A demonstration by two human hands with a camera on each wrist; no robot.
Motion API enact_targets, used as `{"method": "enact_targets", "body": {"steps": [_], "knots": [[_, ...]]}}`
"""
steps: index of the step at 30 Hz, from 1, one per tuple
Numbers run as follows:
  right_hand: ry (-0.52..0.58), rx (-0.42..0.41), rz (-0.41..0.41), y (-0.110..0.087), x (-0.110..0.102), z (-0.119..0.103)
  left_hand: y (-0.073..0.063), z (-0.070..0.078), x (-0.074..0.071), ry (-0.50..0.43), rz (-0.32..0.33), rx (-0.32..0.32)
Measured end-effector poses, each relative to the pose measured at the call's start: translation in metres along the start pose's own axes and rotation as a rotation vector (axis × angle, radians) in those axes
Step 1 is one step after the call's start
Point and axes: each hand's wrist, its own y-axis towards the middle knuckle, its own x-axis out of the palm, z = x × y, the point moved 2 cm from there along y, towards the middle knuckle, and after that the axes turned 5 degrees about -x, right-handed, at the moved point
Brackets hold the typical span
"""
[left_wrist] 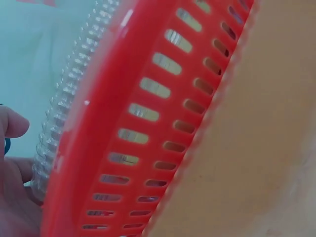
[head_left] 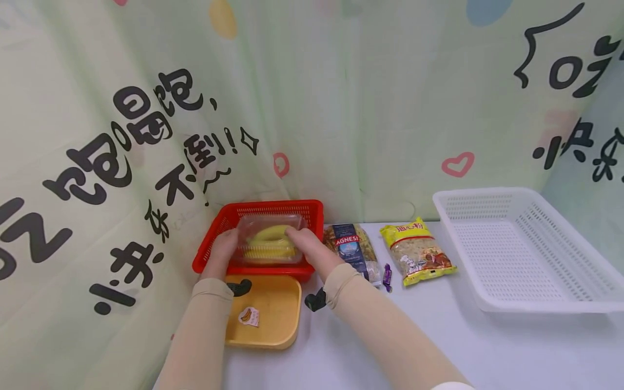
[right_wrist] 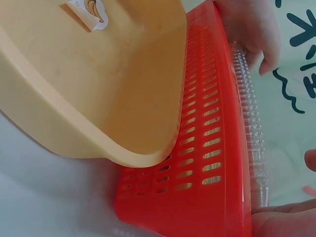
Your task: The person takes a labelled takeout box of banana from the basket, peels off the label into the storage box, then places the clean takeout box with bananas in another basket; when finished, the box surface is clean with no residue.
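Note:
In the head view a clear plastic box [head_left: 244, 222] with yellow bananas [head_left: 270, 242] showing through it sits within the red basket [head_left: 319, 216]. My left hand [head_left: 225, 245] grips the box's left end, and my right hand [head_left: 308, 245] holds its right end with the thumb over the top. The box's ribbed clear side [right_wrist: 254, 138] stands above the basket rim in the right wrist view. Most fingers of both hands are hidden behind the box and the basket. A yellow bin [head_left: 273, 309], with a banana sticker [head_left: 249, 316] inside, stands just in front of the basket.
Right of the basket lie a pasta bag [head_left: 353, 249], a small purple-wrapped candy [head_left: 387, 278] and a yellow-topped food bag [head_left: 419, 252]. A large white basket [head_left: 536, 271] stands at the right. A printed curtain [head_left: 361, 108] hangs behind the white table [head_left: 361, 346].

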Motion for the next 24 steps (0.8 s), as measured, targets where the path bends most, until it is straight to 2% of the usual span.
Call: {"method": "enact_targets", "body": {"steps": [5, 9, 11, 15, 17, 19, 21, 24], "knots": [[-0.004, 0.004, 0.011, 0.0, 0.001, 0.002, 0.001, 0.0, 0.002, 0.07, -0.017, 0.067], [-0.045, 0.002, 0.048, 0.001, 0.0, 0.004, 0.0, 0.001, 0.002, 0.088, -0.045, 0.073], [-0.059, -0.043, 0.07, 0.002, -0.002, 0.002, -0.001, 0.002, 0.002, 0.087, -0.029, 0.073], [-0.115, -0.179, 0.095, -0.002, -0.013, -0.001, -0.004, 0.002, 0.004, 0.091, 0.077, 0.14], [-0.164, -0.228, 0.091, -0.008, -0.023, -0.003, -0.006, 0.004, 0.007, 0.123, 0.145, 0.212], [-0.237, -0.275, 0.087, -0.015, -0.034, -0.003, -0.012, 0.009, 0.011, 0.163, 0.184, 0.295], [-0.303, -0.314, 0.066, -0.024, -0.045, -0.004, -0.021, 0.016, 0.014, 0.219, 0.199, 0.381], [-0.422, -0.397, 0.04, -0.039, -0.064, -0.006, -0.039, 0.03, 0.022, 0.342, 0.174, 0.538]]}}
